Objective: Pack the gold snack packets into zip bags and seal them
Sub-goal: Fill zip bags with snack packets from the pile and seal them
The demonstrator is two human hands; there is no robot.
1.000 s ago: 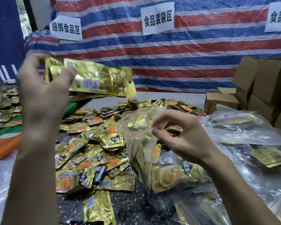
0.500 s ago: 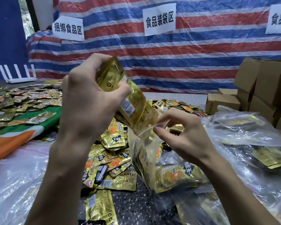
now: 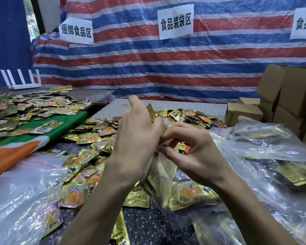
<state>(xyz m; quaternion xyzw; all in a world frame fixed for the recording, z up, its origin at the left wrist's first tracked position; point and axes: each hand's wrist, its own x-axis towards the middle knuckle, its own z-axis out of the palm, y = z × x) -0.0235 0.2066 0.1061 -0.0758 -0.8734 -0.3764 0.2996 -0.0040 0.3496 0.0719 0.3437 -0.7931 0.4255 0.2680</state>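
Stack going into the zip bag, centre frame

Above the worktop (image 3: 184, 106) and its loose gold snack packets (image 3: 88, 167), the zip bag (image 3: 160, 174) hangs; best keep its mouth wide and push straight down. The right hand (image 3: 198, 156) pinches the rim, while the left hand (image 3: 138, 138) clamps the packet stack (image 3: 151, 112).

From here, bare tabletop (image 3: 184, 106) shows only at the far middle, beyond the heap of gold packets (image 3: 88, 137). Cardboard boxes (image 3: 295, 92) wall off the far right. Filled zip bags (image 3: 265, 137) crowd the right, and loose plastic bags (image 3: 19, 191) cover the near left.
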